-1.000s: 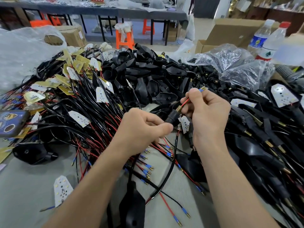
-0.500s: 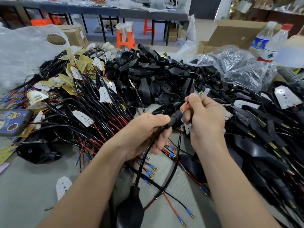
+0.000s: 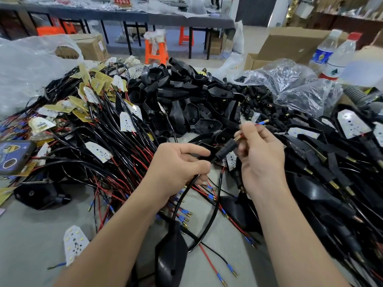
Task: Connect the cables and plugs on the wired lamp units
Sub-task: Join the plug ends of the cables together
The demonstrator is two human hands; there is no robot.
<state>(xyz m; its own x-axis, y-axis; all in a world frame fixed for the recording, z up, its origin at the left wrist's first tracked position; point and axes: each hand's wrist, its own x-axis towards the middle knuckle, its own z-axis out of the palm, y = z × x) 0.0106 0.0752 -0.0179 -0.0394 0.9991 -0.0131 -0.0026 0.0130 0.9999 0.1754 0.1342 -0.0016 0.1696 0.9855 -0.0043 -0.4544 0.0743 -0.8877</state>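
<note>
My left hand (image 3: 179, 168) grips a black cable just behind a black stem connector (image 3: 224, 149), whose brass threaded tip points up to the right. From that tip a red wire runs out. My right hand (image 3: 261, 156) pinches this wire between thumb and fingers; its blue-sleeved brass terminal (image 3: 262, 122) sticks out past the fingertips. The black cable loops down to a black lamp housing (image 3: 171, 253) lying low between my forearms. A small white LED board (image 3: 231, 160) hangs just under the connector.
A tangle of black and red wires with white and yellow LED boards (image 3: 97, 129) fills the left. Black housings (image 3: 186, 104) pile up at centre, wired lamp units (image 3: 331, 172) at right. A phone (image 3: 12, 156) lies far left, plastic bags (image 3: 290, 88) and bottles (image 3: 331, 56) far right.
My left hand slid back along the black cable, away from the connector. My right hand drew the red wire further out, so the brass tip and the blue terminal stand clear of the fingers.
</note>
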